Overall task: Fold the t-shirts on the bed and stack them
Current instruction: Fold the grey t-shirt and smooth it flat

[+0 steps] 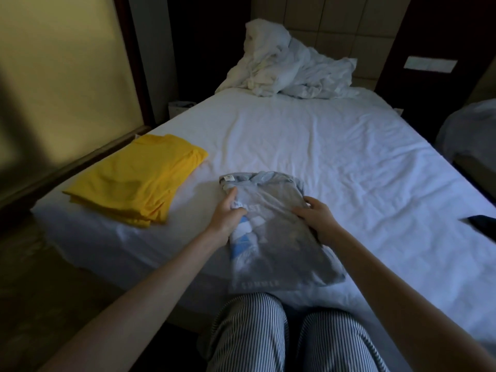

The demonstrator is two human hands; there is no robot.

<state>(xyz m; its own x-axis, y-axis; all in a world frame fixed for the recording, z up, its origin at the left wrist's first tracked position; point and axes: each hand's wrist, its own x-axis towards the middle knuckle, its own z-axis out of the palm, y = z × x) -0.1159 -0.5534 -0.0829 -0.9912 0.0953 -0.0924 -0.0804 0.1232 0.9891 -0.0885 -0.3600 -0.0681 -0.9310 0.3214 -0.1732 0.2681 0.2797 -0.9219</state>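
Knees (249, 331) at the bed (322, 146); left hand (228, 217), right hand (319, 220), fingers curled, grip the grey shirt (276, 245); yellow shirt (134, 181) to its left.

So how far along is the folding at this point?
Done: the yellow t-shirt lies folded near the left edge of the bed. In hand: the grey t-shirt, partly folded, gripped at its sides by the left hand and right hand. Left: finishing that fold and stacking it; the two shirts lie apart. Whether the crumpled white pile holds more shirts is unclear.
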